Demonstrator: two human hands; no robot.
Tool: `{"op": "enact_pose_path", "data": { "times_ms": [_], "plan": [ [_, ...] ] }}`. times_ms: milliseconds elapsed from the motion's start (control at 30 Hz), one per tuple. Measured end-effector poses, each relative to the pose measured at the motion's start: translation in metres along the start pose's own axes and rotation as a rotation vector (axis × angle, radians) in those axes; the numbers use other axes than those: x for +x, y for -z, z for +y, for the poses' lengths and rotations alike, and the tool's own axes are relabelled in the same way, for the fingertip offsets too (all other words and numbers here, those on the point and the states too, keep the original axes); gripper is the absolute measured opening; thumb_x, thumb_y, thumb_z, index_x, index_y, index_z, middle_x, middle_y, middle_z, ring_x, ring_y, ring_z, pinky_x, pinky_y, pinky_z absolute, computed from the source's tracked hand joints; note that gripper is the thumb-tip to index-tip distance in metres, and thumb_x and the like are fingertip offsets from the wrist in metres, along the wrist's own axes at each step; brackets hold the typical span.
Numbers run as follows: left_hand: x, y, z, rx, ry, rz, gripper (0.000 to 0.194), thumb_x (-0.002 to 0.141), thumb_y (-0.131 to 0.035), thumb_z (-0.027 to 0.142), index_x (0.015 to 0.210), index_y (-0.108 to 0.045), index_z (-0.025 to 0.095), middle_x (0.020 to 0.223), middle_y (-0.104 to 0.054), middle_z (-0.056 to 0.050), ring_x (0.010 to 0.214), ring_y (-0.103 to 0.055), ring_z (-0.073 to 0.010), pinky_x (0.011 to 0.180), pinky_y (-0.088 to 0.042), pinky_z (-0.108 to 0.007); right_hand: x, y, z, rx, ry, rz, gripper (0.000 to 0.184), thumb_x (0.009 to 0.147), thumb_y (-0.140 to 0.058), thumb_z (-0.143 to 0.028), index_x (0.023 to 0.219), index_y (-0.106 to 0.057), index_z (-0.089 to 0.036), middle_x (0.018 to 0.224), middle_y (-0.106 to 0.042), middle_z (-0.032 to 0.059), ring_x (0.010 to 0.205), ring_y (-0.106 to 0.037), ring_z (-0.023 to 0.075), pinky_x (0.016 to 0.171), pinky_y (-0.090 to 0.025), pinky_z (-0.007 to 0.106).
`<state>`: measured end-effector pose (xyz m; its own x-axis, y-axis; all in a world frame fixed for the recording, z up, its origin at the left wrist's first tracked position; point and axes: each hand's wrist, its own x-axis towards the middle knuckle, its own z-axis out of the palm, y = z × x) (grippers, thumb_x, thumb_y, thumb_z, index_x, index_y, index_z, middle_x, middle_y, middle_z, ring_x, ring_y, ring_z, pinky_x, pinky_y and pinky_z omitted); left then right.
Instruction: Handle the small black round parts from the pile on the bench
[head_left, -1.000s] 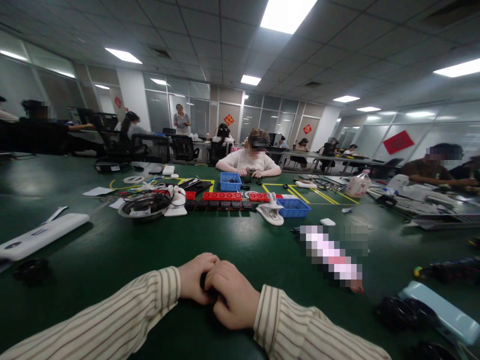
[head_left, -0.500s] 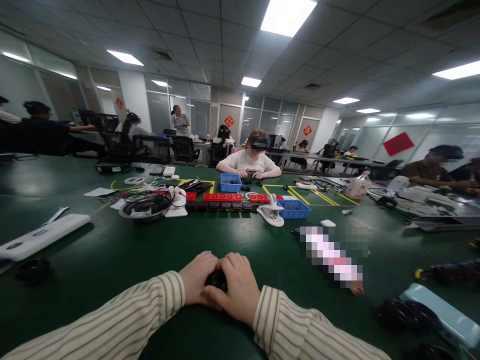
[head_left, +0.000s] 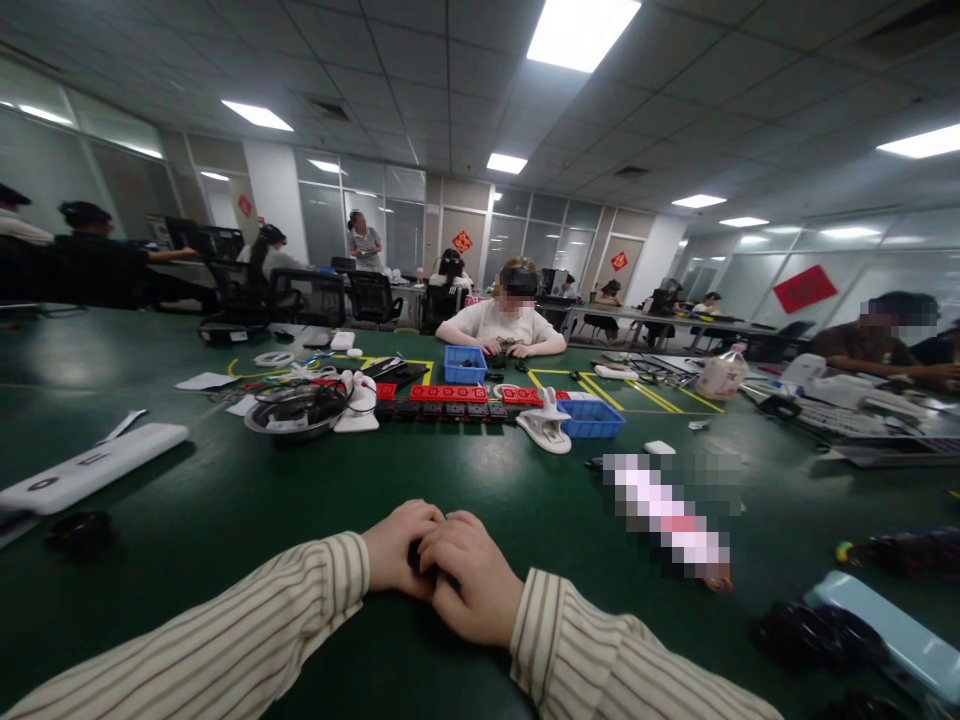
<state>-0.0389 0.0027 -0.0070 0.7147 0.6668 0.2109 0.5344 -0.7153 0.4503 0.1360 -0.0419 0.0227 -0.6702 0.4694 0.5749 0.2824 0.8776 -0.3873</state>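
Both my hands rest together on the green table (head_left: 225, 520) near its front edge, striped sleeves reaching to the wrists. My left hand (head_left: 397, 545) is curled, and my right hand (head_left: 472, 575) is closed against it. Between them sits a small black object (head_left: 421, 562), mostly hidden by the fingers; I cannot make out what it is. Both hands grip it.
A white power strip (head_left: 90, 465) and a black round part (head_left: 75, 532) lie at the left. A metal bowl of cables (head_left: 292, 410), red and black blocks (head_left: 450, 400) and blue bins (head_left: 592, 415) sit mid-table. A pale blue case (head_left: 885, 625) lies at the right. People sit across and at the sides.
My right hand's fingers spread over the black object half a second ago and have curled back around it. The view shifted slightly to the left.
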Motion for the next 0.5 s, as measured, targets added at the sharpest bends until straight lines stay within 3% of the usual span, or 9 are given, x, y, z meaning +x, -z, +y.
{"op": "enact_pose_path", "data": {
  "times_ms": [133,233,333,500],
  "plan": [
    [-0.002,-0.001,0.002,0.006,0.004,0.028,0.054,0.047,-0.08,0.029,0.094,-0.057,0.017,0.095,-0.058,-0.004,0.089,-0.052,-0.0254,0.091,-0.037,-0.04,-0.001,0.002,-0.005,-0.01,0.005,0.03,0.026,0.065,-0.041,-0.016,0.088,-0.05,-0.019,0.094,-0.06,0.0038,0.094,-0.053,0.0176,0.097,-0.028,0.039],
    [-0.005,0.002,0.007,0.026,0.009,0.032,0.061,0.05,-0.077,0.039,0.101,-0.051,0.017,0.102,-0.056,-0.007,0.095,-0.051,-0.0277,0.095,-0.033,-0.045,-0.002,0.002,-0.006,-0.105,-0.081,0.098,0.03,0.071,-0.05,-0.032,0.098,-0.05,-0.018,0.1,-0.056,0.0068,0.094,-0.049,0.0212,0.09,-0.032,0.039],
    [-0.007,0.004,0.014,0.092,0.035,0.053,0.062,0.052,-0.073,0.051,0.098,-0.049,0.017,0.099,-0.057,-0.007,0.092,-0.053,-0.0276,0.099,-0.025,-0.053,-0.002,-0.002,-0.004,-0.229,-0.233,0.113,0.039,0.07,-0.058,-0.046,0.094,-0.051,-0.016,0.092,-0.053,0.007,0.085,-0.047,0.0218,0.079,-0.036,0.037],
    [-0.006,0.0,0.02,0.166,0.079,0.096,0.051,0.047,-0.077,0.045,0.084,-0.054,0.017,0.084,-0.058,-0.003,0.084,-0.055,-0.0239,0.1,-0.025,-0.051,-0.001,-0.005,-0.001,-0.283,-0.312,0.029,0.026,0.07,-0.062,-0.037,0.083,-0.051,-0.017,0.084,-0.052,0.0039,0.081,-0.046,0.0195,0.075,-0.036,0.034]
  ]
}}
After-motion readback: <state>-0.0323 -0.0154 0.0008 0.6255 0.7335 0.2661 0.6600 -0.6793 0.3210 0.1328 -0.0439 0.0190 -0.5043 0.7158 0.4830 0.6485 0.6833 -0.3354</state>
